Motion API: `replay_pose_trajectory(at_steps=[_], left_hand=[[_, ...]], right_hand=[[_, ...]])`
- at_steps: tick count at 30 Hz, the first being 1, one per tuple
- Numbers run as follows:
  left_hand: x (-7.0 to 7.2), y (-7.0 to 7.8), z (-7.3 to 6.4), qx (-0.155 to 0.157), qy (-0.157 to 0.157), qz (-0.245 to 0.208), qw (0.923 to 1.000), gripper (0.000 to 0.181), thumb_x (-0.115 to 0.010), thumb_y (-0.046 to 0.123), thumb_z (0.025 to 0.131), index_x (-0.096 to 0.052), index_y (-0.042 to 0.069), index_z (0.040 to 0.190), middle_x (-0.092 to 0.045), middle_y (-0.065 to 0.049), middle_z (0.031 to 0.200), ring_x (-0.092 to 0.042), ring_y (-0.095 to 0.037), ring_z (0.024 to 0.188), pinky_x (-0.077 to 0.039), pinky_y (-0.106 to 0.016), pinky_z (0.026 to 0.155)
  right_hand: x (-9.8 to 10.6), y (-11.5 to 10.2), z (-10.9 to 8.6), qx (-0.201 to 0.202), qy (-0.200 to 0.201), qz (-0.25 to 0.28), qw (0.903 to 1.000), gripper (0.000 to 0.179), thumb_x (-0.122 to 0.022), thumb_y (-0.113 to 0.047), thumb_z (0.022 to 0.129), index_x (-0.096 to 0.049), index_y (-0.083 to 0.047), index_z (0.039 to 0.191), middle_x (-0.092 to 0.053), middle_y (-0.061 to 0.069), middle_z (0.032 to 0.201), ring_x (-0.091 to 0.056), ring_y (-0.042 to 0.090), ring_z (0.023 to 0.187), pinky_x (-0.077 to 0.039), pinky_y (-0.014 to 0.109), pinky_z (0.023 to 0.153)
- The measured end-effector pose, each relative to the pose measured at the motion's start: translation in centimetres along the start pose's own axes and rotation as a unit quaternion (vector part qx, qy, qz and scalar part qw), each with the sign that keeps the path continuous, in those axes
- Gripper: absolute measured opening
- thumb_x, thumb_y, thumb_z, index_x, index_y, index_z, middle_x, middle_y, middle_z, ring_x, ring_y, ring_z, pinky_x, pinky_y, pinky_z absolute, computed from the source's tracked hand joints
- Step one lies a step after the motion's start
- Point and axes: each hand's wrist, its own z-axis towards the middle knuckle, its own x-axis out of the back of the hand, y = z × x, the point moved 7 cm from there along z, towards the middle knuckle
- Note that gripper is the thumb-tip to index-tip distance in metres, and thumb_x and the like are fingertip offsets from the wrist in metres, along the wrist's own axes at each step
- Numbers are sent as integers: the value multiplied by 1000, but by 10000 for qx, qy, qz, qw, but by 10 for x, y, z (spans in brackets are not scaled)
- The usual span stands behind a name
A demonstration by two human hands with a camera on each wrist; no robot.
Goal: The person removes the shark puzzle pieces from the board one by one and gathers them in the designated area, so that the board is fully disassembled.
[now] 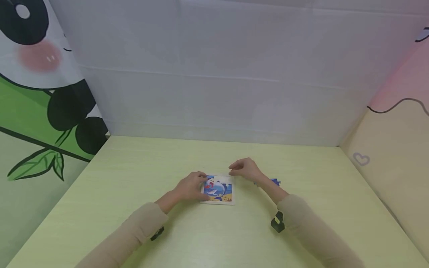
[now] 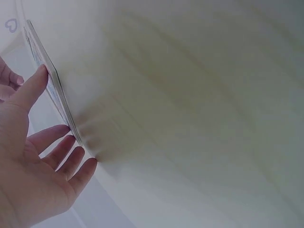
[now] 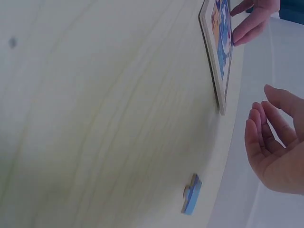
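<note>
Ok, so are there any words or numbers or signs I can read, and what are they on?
There are none: I can't read any word, label, brand or number.
Any tiny print on the picture puzzle would be too small to read.
The only sign is a drawn heart, without letters, on the right wall.

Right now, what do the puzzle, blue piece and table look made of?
The puzzle looks like thin wood or board, with a printed picture and pale edge. The blue piece may be the same: coloured top, brownish edge. The table seems wood or wood-look laminate, smooth, with faint grain lines.
</note>
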Motion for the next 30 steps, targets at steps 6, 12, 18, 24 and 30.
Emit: replay_pose_trajectory(at_steps=[6, 12, 18, 24, 30], left_hand=[[0, 3, 0, 18, -8, -60, 10000, 66, -75, 39, 71, -56, 0, 121, -50, -12, 128, -43, -29, 119, -39, -43, 96], [-2, 3, 0, 22, -22, -72, 10000, 67, -74, 40, 72, -55, 1, 123, -49, -11, 129, -42, -28, 120, -39, -42, 96], [0, 5, -2, -74, 23, -130, 9999, 67, -75, 39, 71, -56, 0, 122, -50, -12, 128, -42, -30, 119, -40, -42, 95], [0, 4, -5, -67, 41, -89, 9999, 68, -74, 40, 71, -55, 1, 122, -50, -11, 128, -43, -29, 119, -40, -42, 95], [0, 2, -6, -131, 56, -120, 9998, 67, -75, 39, 71, -56, -1, 121, -50, -12, 128, -44, -30, 118, -40, -42, 95]], right_hand=[[-23, -9, 6, -31, -65, 23, 10000, 22, -72, -13, 77, -69, -2, 96, -68, 3, 85, -60, 13, 78, -50, 25, 70], [-41, -8, 10, -116, -174, 59, 9998, 18, -71, -12, 77, -70, -4, 93, -68, 3, 85, -61, 13, 77, -51, 26, 70], [-51, -8, 11, 13, -234, -142, 9996, 17, -70, -10, 78, -70, -5, 94, -68, 4, 87, -61, 13, 78, -51, 26, 72], [-58, -11, 13, 164, -188, -370, 9990, 20, -71, -11, 77, -70, -4, 95, -69, 6, 90, -62, 16, 81, -51, 26, 73], [-62, -13, 13, 39, -97, -475, 9988, 21, -72, -12, 76, -70, -4, 95, -69, 6, 89, -63, 16, 81, -51, 27, 74]])
